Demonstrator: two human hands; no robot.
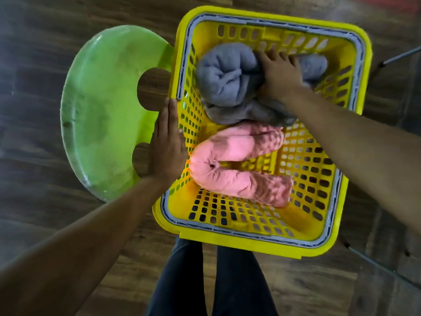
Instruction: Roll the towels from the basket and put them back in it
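Head view: yellow basket (227, 241) on a green stool (102, 110). Two pink rolled towels (230, 144) lie mid-basket. At the far end, a grey rolled towel (225, 76) sits under our right hand (281, 75), fingers spread over it; clasping or pressing, we cannot tell. Our left hand (167, 151) lies flat against the basket's left wall. No loose towels outside; we judge the task nearly finished.

nothing readable is showing in this view. the yellow basket (227, 244), the grey towel (224, 76), the pink towels (230, 147) and the green plastic seat (102, 110) are carrying no lettering, label, brand mark or number that can be made out.
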